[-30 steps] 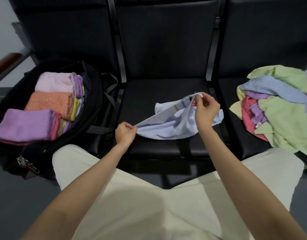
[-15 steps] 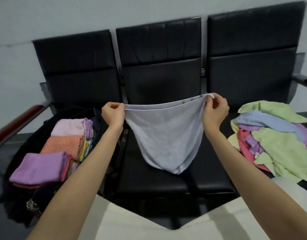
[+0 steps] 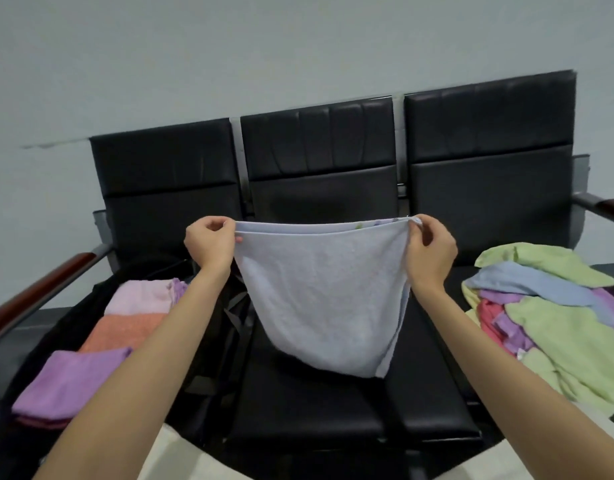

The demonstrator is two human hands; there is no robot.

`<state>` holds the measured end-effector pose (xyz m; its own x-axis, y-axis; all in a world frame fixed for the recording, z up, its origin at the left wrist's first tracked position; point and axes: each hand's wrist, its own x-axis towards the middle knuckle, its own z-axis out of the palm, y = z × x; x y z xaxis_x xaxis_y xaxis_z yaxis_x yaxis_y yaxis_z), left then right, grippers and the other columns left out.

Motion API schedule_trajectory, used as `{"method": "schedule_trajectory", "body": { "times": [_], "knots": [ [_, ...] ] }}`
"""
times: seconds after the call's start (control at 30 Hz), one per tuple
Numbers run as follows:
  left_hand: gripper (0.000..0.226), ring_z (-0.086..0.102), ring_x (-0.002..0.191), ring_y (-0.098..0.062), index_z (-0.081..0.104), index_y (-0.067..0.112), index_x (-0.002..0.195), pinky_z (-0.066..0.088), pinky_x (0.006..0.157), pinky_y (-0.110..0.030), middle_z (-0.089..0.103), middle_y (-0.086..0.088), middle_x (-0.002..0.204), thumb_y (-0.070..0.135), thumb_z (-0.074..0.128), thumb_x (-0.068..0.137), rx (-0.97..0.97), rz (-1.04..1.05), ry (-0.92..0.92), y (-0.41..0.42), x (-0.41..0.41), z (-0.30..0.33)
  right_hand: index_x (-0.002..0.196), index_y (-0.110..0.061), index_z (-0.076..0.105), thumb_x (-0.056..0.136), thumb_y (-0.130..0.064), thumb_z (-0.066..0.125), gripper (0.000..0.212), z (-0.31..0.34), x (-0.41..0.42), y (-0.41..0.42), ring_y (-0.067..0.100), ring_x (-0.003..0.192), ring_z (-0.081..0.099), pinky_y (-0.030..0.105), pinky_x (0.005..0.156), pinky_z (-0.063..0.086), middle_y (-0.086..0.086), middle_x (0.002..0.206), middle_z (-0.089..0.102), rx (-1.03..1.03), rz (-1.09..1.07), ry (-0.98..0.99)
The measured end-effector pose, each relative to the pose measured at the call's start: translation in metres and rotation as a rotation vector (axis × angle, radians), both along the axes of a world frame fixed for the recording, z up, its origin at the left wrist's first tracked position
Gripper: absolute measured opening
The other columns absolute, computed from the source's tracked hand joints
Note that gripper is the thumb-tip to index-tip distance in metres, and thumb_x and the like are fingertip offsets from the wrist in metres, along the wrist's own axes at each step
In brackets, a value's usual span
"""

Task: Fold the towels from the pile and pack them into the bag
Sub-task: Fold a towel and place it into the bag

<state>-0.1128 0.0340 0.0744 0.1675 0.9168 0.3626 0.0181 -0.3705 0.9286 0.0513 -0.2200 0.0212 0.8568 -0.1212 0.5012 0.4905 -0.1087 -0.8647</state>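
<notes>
A pale blue-white towel (image 3: pixel 324 299), doubled over, hangs in the air above the middle seat. My left hand (image 3: pixel 208 242) pinches its top left corners and my right hand (image 3: pixel 430 245) pinches its top right corners, stretching the top edge taut. The towel's lower end droops to a rounded point just above the seat. On the left seat lies the open black bag (image 3: pixel 73 310), holding folded pink, orange and purple towels (image 3: pixel 122 332). The pile of unfolded towels (image 3: pixel 555 317), green, blue, purple and red, lies on the right seat.
A row of three black padded seats (image 3: pixel 319 403) stands against a grey wall. Wood-topped armrests (image 3: pixel 39 292) close both ends of the row. My pale trousers show at the bottom edge.
Both hands lifted the towel off the middle seat and spread it wide in the air. The view tilted upward, showing more of the wall.
</notes>
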Motion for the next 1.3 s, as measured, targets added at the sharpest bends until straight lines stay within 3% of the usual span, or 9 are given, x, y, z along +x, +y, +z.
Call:
{"method": "schedule_trajectory", "body": {
  "times": [0.13,0.3,0.43,0.6,0.77,0.93,1.13,1.3],
  "knots": [
    [0.020,0.070,0.056,-0.017,0.066,0.015,0.072,0.060,0.060,-0.030,0.068,-0.005,0.077,0.004,0.062,0.088,-0.003,-0.150,0.162,0.015,0.017,0.003,0.103,-0.015,0.069,0.095,-0.023,0.052,0.020,-0.007,0.019,-0.002,0.009,0.083,0.059,0.013,0.063,0.039,-0.003,0.094,0.067,-0.114,0.018,0.037],
    [0.020,0.071,0.067,-0.023,0.061,0.011,0.081,0.061,0.070,-0.037,0.066,-0.010,0.091,0.008,0.048,0.096,0.087,-0.214,0.295,0.027,0.053,0.019,0.103,-0.006,0.061,0.097,-0.016,0.047,0.018,0.007,0.050,0.005,0.015,0.078,0.060,0.020,0.064,0.042,0.006,0.095,0.065,-0.248,0.113,0.122],
    [0.023,0.061,0.089,-0.017,0.064,0.004,0.101,0.053,0.081,-0.032,0.064,-0.008,0.102,0.010,0.042,0.099,0.239,-0.159,0.326,0.035,0.079,0.037,0.110,-0.001,0.053,0.100,-0.014,0.041,0.021,0.030,0.073,0.015,0.016,0.091,0.050,0.026,0.074,0.038,0.008,0.103,0.056,-0.294,0.169,0.130],
    [0.026,0.055,0.090,-0.016,0.063,0.003,0.105,0.043,0.074,-0.026,0.060,-0.007,0.100,0.008,0.039,0.098,0.289,-0.114,0.336,0.031,0.087,0.037,0.111,0.000,0.053,0.100,-0.014,0.040,0.021,0.036,0.081,0.013,0.016,0.092,0.049,0.026,0.075,0.036,0.006,0.104,0.053,-0.272,0.224,0.130],
    [0.025,0.055,0.089,-0.015,0.065,0.003,0.104,0.042,0.072,-0.025,0.061,-0.005,0.097,0.005,0.042,0.094,0.263,-0.207,0.483,0.027,0.071,-0.015,0.109,-0.001,0.054,0.099,-0.014,0.042,0.020,-0.002,0.067,0.000,0.016,0.088,0.050,0.021,0.062,0.037,0.005,0.099,0.055,-0.307,0.223,0.199],
    [0.023,0.061,0.090,-0.025,0.069,0.000,0.096,0.041,0.071,-0.028,0.067,-0.014,0.096,0.004,0.047,0.092,0.186,-0.308,0.725,0.022,0.028,-0.110,0.103,0.000,0.058,0.095,-0.009,0.046,0.018,-0.079,0.038,-0.017,0.019,0.085,0.052,0.025,0.060,0.034,0.007,0.093,0.056,-0.518,0.277,0.297],
    [0.019,0.064,0.089,-0.027,0.071,-0.002,0.084,0.042,0.072,-0.026,0.070,-0.014,0.090,0.001,0.052,0.087,0.081,-0.457,1.003,0.009,-0.046,-0.209,0.091,-0.002,0.063,0.090,-0.011,0.054,0.012,-0.153,-0.009,-0.042,0.020,0.083,0.056,0.027,0.066,0.039,0.008,0.088,0.061,-0.785,0.482,0.382],
    [0.014,0.063,0.089,-0.025,0.066,0.008,0.079,0.045,0.076,-0.029,0.063,-0.005,0.090,0.005,0.054,0.085,0.186,-0.599,1.227,0.004,-0.091,-0.245,0.087,-0.007,0.066,0.088,-0.011,0.060,0.007,-0.176,-0.032,-0.053,0.022,0.084,0.061,0.031,0.072,0.046,0.008,0.087,0.066,-0.947,0.615,0.331]
  ]
}}
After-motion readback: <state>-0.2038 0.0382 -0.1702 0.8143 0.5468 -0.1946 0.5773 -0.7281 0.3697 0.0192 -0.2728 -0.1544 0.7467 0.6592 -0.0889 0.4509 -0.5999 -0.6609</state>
